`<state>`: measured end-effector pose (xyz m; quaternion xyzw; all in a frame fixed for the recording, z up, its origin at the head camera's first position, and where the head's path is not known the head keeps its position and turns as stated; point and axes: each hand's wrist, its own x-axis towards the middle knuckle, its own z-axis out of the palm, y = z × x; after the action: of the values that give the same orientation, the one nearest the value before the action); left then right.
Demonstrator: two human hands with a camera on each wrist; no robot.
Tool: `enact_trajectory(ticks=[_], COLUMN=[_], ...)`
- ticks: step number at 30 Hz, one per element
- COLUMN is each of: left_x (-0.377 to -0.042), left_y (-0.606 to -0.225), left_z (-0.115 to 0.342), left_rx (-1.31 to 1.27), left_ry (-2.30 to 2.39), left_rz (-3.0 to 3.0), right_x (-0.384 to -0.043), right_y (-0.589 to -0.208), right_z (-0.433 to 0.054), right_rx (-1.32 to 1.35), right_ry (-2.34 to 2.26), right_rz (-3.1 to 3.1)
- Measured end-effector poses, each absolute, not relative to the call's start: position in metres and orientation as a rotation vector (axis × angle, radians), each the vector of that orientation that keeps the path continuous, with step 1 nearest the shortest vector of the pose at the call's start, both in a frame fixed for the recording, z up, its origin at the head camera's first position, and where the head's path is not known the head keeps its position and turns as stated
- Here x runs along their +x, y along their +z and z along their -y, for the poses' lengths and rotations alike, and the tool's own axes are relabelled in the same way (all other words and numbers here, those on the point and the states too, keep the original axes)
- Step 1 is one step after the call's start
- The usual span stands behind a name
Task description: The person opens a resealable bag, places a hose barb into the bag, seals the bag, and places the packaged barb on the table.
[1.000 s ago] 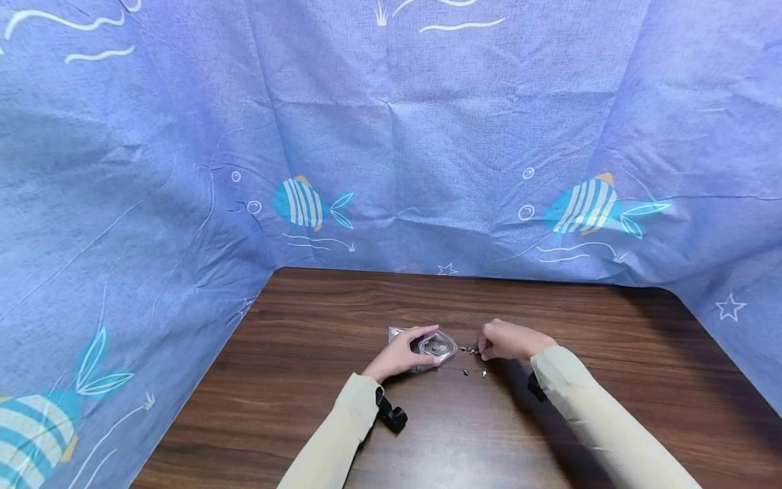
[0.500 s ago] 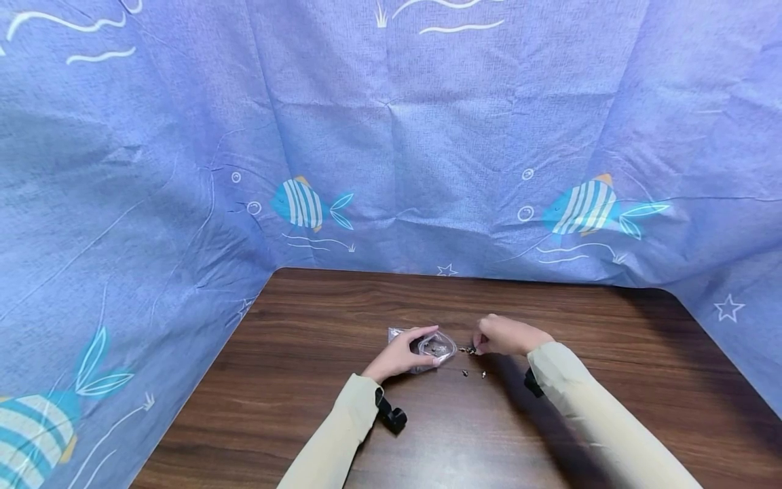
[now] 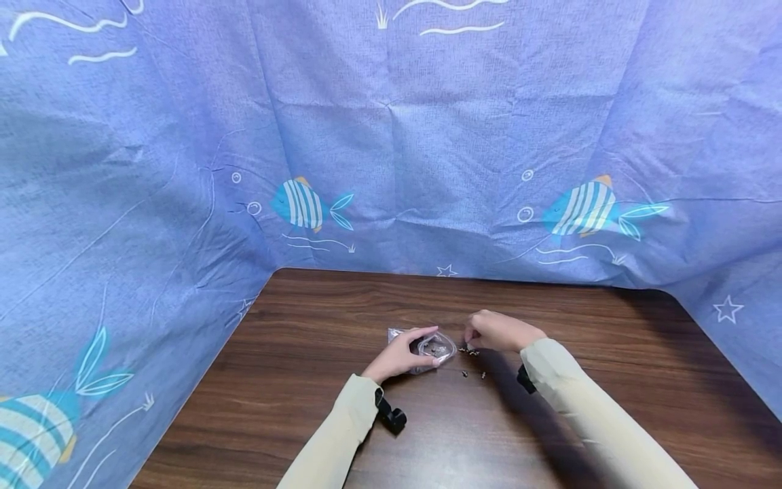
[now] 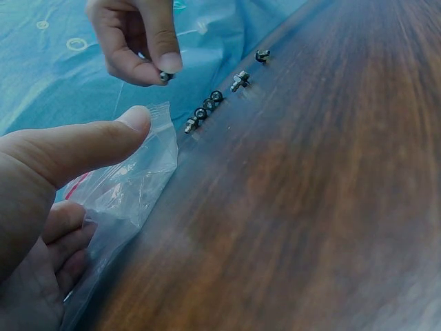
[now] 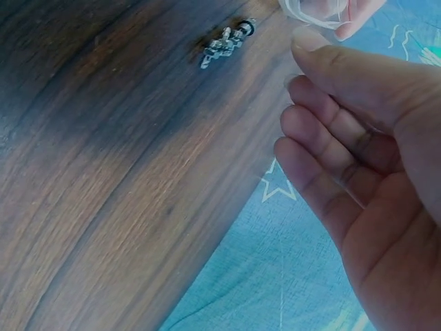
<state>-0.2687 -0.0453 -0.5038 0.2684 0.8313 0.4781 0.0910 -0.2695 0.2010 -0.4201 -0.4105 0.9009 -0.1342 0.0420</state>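
Observation:
My left hand (image 3: 400, 353) holds a clear plastic zip bag (image 4: 155, 148) with its mouth spread, thumb on one side and fingers on the other. A few small metal pieces show inside it in the head view. In the left wrist view my right hand (image 3: 499, 331) pinches a small metal screw (image 4: 164, 76) between thumb and finger, above the table to the right of the bag's mouth. Below it lies a cluster of small screws with dark rings (image 4: 209, 103). Two more pieces lie apart, a silvery screw (image 4: 240, 81) and a darker one (image 4: 262, 56).
The brown wood-grain table (image 3: 293, 380) extends around both hands. Behind it and at the sides hangs a blue cloth (image 3: 452, 149) printed with fish. A black wrist camera (image 3: 391, 413) sits under the left sleeve.
My right hand has moved left and slightly away from me, from the screw cluster toward the bag's mouth, and more of the cluster shows. My left hand and the bag stay put.

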Motion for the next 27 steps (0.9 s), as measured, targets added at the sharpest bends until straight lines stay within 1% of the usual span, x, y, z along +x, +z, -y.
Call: enact_trajectory(ticks=[7,14,22,27], left_x=[-0.268,-0.269,-0.268,-0.268], left_y=[-0.503,-0.504,-0.503,-0.503], left_z=[0.045,0.045,0.045,0.045], left_rx=[0.803,0.82,0.796,0.779], left_ry=[1.428,1.429,1.425,1.432], left_rz=[-2.461,-2.464,-2.471,-2.46], right_x=[-0.271,-0.269,-0.272,-0.273], right_y=[-0.417,-0.413,-0.413,-0.413], right_z=[-0.194,-0.186,-0.179,-0.173], right_rx=[-1.308,-1.293,-1.37,-1.365], right_ry=[-0.39,-0.368,-0.354,-0.354], right_rz=[-2.786,-2.793,-2.785,-2.78])
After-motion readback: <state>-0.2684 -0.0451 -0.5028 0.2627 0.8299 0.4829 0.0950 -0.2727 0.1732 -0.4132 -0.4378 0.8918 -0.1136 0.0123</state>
